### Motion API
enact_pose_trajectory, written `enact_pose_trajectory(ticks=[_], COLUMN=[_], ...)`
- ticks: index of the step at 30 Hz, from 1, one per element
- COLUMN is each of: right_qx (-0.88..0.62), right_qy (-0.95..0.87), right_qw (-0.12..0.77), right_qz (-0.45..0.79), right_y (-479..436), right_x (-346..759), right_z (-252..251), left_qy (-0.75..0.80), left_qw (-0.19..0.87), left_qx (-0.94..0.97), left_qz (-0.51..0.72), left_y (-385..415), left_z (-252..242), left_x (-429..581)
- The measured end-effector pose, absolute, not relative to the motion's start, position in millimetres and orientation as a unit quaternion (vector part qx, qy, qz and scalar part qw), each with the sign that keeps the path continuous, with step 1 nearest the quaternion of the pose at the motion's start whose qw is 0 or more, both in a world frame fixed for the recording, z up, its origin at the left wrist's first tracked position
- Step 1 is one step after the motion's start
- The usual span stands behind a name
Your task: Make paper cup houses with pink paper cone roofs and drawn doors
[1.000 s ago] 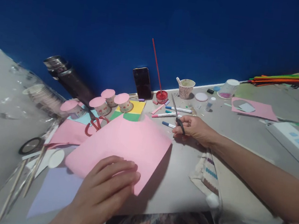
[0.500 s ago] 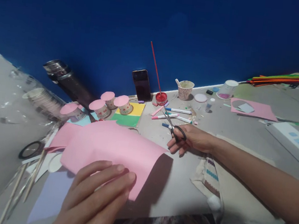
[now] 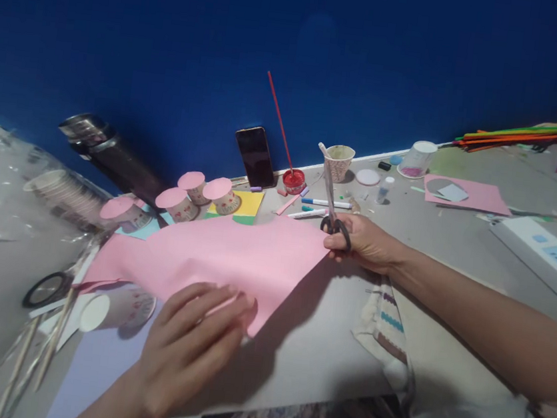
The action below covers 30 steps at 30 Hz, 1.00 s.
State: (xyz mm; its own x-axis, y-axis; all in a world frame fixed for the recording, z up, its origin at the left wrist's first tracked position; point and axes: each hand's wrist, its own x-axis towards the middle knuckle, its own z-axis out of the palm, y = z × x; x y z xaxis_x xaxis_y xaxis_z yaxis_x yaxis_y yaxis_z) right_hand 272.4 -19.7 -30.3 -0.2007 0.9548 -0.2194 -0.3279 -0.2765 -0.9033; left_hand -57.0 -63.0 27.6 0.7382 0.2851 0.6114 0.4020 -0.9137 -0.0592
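Note:
A large sheet of pink paper (image 3: 233, 251) is lifted off the table and bends between my hands. My left hand (image 3: 198, 341) grips its near edge, fingers on top and the thumb hidden. My right hand (image 3: 355, 241) has black-handled scissors (image 3: 332, 205) in it, blades pointing up and away. The thumb and fingers of that hand also touch the sheet's right corner. A paper cup (image 3: 120, 312) lies on its side left of my left hand, over lilac paper (image 3: 94, 369). Several small cups topped with pink discs (image 3: 219, 189) stand beyond the sheet.
A phone (image 3: 255, 156) leans on the blue wall beside a red pot (image 3: 294, 181) with a stick in it. Markers (image 3: 327, 203) lie beyond the sheet. A power strip (image 3: 549, 257) is at the right, a dark flask (image 3: 113, 157) and stacked cups (image 3: 63, 194) at the left.
My right hand has come against the sheet's right corner, and the scissors now point more upright. The sheet has lifted and shifted, exposing more of the lying cup at the left.

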Motion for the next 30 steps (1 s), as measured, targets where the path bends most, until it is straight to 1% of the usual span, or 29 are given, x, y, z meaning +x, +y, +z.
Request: enact_pose_trajectory(ticks=[2, 3, 4, 6, 7, 8, 9, 10, 11, 12, 13, 15, 17, 19, 22, 25, 27, 30], right_qx=[-0.439, -0.45, -0.46, -0.479, -0.486, -0.49, -0.493, -0.495, -0.497, -0.498, -0.498, -0.497, -0.492, -0.485, -0.472, -0.471, -0.474, -0.468], right_qy=[-0.382, -0.383, -0.38, -0.375, -0.375, -0.376, -0.38, -0.384, -0.388, -0.393, -0.399, -0.417, -0.433, -0.437, -0.413, -0.365, -0.354, -0.391], right_qw=[0.494, 0.501, 0.506, 0.508, 0.507, 0.507, 0.506, 0.504, 0.502, 0.499, 0.497, 0.489, 0.485, 0.48, 0.47, 0.481, 0.481, 0.449], right_qz=[0.646, 0.633, 0.623, 0.61, 0.606, 0.601, 0.597, 0.594, 0.592, 0.59, 0.588, 0.583, 0.579, 0.586, 0.621, 0.643, 0.647, 0.653], right_y=[-21, -22, -24, -27, -30, -32, -35, -38, -42, -46, -50, -58, -65, -70, -70, -64, -59, -55], right_x=[269, 266, 263, 256, 253, 250, 247, 244, 242, 239, 238, 234, 231, 228, 225, 227, 232, 238], right_z=[-32, -32, -32, -31, -30, -28, -26, -23, -21, -19, -17, -14, -13, -14, -14, -16, -17, -19], left_qy=[-0.208, -0.25, -0.29, -0.315, -0.315, -0.324, -0.323, -0.317, -0.315, -0.316, -0.329, -0.342, -0.351, -0.378, -0.457, -0.523, -0.544, -0.551], left_qw=[0.122, 0.086, -0.001, -0.296, -0.444, -0.583, -0.692, -0.765, -0.806, -0.823, -0.816, -0.77, -0.746, -0.728, -0.67, -0.614, -0.575, -0.526], left_qx=[-0.921, -0.905, -0.881, -0.809, -0.748, -0.665, -0.575, -0.493, -0.428, -0.378, -0.339, -0.278, -0.224, -0.202, -0.251, -0.287, -0.298, -0.28], left_qz=[-0.306, -0.333, -0.374, -0.398, -0.38, -0.335, -0.295, -0.267, -0.263, -0.283, -0.331, -0.462, -0.521, -0.535, -0.528, -0.517, -0.534, -0.584], left_y=[-65, -71, -80, -101, -111, -119, -123, -124, -123, -119, -113, -102, -93, -89, -89, -92, -92, -90], left_z=[24, 21, 17, 6, -1, -9, -16, -22, -26, -29, -29, -26, -21, -18, -21, -26, -26, -23], left_x=[-58, -57, -54, -39, -28, -14, 1, 16, 31, 45, 57, 73, 80, 79, 68, 54, 49, 47])
